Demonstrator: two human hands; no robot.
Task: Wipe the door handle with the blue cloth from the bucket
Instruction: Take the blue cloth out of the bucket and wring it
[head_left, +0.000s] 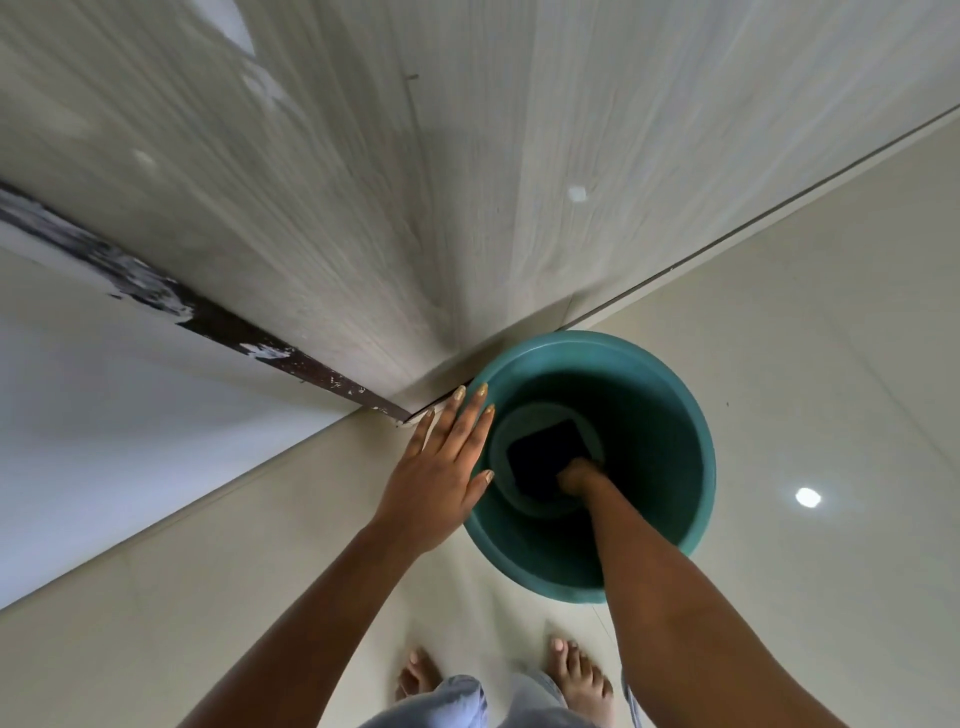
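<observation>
A teal bucket (670, 395) stands on the floor against the foot of a pale wooden door (415, 182). At its bottom lies a dark blue cloth (540, 452), folded square. My right hand (576, 475) reaches deep inside the bucket and touches the cloth's near right corner; whether the fingers grip it is hidden. My left hand (441, 467) hovers flat with its fingers spread at the bucket's left rim, holding nothing. The door handle is out of view.
Glossy cream floor tiles (831, 415) surround the bucket. A dark, paint-flecked door frame edge (234, 327) runs along the door's left side, with a white wall (104, 415) beyond it. My bare feet (576, 675) stand just behind the bucket.
</observation>
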